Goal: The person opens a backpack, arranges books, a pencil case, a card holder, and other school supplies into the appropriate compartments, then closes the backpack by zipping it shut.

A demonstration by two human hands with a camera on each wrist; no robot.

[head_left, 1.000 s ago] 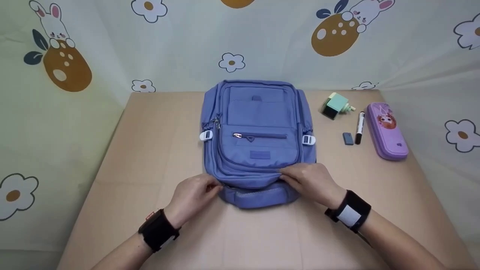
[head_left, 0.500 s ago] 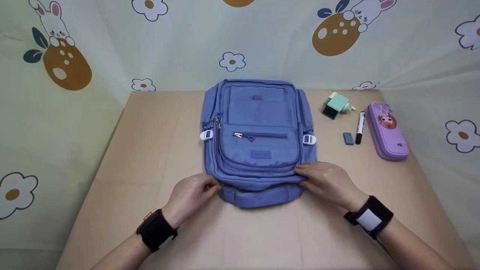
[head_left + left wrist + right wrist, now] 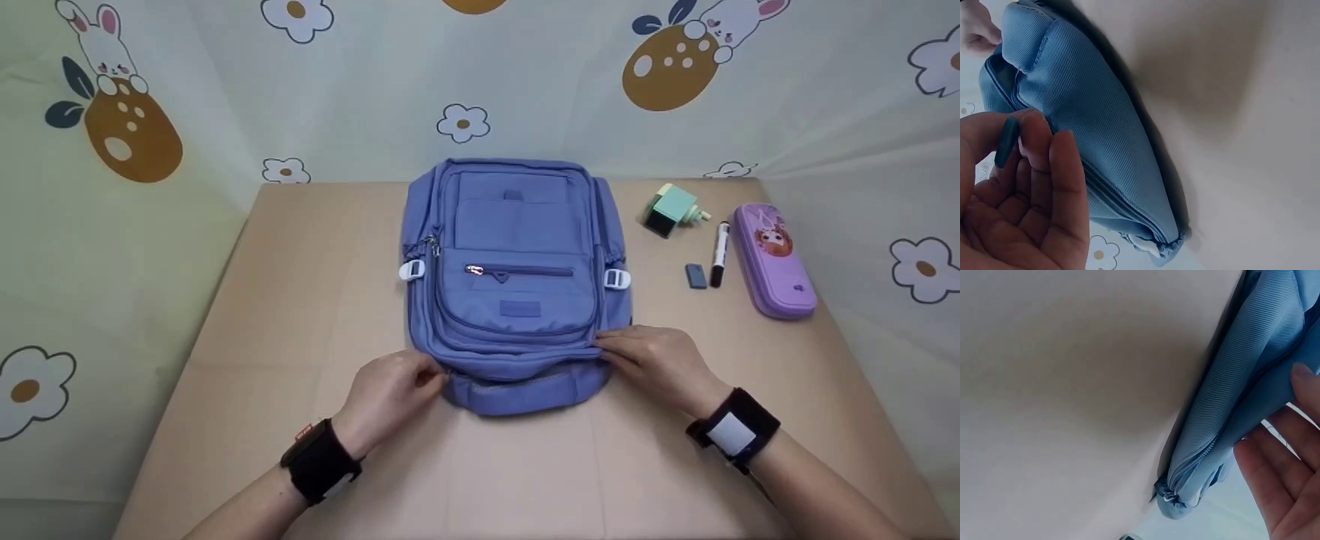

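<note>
The left hand (image 3: 388,388) pinches the zip pull (image 3: 1007,142); the right hand (image 3: 667,367) grips the backpack (image 3: 517,225). Its zip (image 3: 1114,197) seems only partway open; the pencil case (image 3: 775,270) lies outside.

In the head view, looking forward and down from above the near end of the blue ribbed-fabric backpack (image 3: 523,223), far enough back to frame all of it, the flat light-brown tabletop (image 3: 300,300) around it and the pale flower-printed cloth (image 3: 360,82) behind it. In the wrist views, looking askew from close by the backpack's near end, past the bare left hand (image 3: 388,391) on its left and the bare right hand (image 3: 667,367) on its right. Overlapping in all three at the backpack, tabletop, cloth and right hand.
</note>
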